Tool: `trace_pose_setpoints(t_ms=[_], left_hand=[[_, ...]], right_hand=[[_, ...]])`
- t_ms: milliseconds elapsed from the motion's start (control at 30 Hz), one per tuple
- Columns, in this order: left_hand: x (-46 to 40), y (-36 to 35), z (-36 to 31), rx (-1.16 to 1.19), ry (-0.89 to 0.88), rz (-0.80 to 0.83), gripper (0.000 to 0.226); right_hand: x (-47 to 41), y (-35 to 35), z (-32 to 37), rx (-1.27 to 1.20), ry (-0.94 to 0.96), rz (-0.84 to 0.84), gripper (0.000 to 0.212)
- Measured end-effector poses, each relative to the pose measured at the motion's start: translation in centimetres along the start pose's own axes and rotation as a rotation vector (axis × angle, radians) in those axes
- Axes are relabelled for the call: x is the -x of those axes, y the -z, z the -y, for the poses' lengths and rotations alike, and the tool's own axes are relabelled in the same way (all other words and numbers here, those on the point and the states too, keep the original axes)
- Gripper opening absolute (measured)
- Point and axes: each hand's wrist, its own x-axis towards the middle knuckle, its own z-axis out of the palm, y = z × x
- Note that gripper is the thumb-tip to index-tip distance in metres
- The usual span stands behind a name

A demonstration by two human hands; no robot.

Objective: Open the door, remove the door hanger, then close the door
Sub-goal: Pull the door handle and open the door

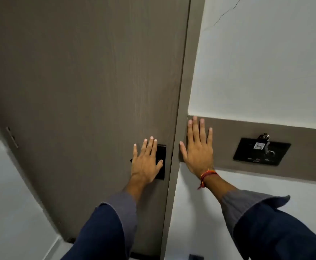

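Observation:
A grey-brown wooden door (pixel 78 81) fills the left and middle of the view and sits flush in its frame (pixel 183 91). My left hand (pixel 147 160) lies flat with fingers spread over the black lock plate (pixel 162 162) near the door's right edge, hiding most of the handle. My right hand (pixel 198 147) rests flat, fingers apart, on the brown wall panel (pixel 228 147) just right of the frame. Neither hand holds anything. No door hanger is visible on this side.
A black key-card switch panel (pixel 260 152) with a key ring hanging in it is mounted on the brown panel to the right. White wall (pixel 266 62) lies above and below it. A hinge (pixel 12 136) shows at the door's left edge.

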Motion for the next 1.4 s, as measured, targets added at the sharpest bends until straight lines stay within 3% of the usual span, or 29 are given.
trace_pose_setpoints(t_ms=[200,400,500,767,1133,1300,1400], left_hand=[[1.4,-4.6,-0.6,0.033,0.079,0.042,0.089],[0.7,-7.1,-1.1,-0.025,0.139,-0.070,0.058],[-0.7,-7.2,-1.4,0.013,0.200,-0.108,0.060],[-0.9,-8.1,-2.8,0.419,0.417,-0.167,0.054],[-0.6,-8.2,-3.3,0.998,0.684,-0.033,0.056],[0.3,-7.7,-2.8,1.076,0.709,0.036,0.064],[1.1,-7.3,-2.7,0.992,0.659,0.045,0.061]], right_hand=[[-0.8,-3.1,0.2,0.051,-0.055,-0.062,0.096],[-0.4,-5.7,0.3,0.076,-0.051,-0.151,0.085],[-0.3,-6.4,0.4,0.073,-0.048,-0.178,0.086],[-0.6,-7.0,0.7,0.050,-0.060,-0.260,0.091],[-0.6,-6.6,1.4,0.054,-0.096,-0.260,0.090],[-0.1,-6.5,1.3,0.041,-0.052,-0.220,0.092],[0.0,-6.2,1.2,0.036,-0.046,-0.202,0.089]])
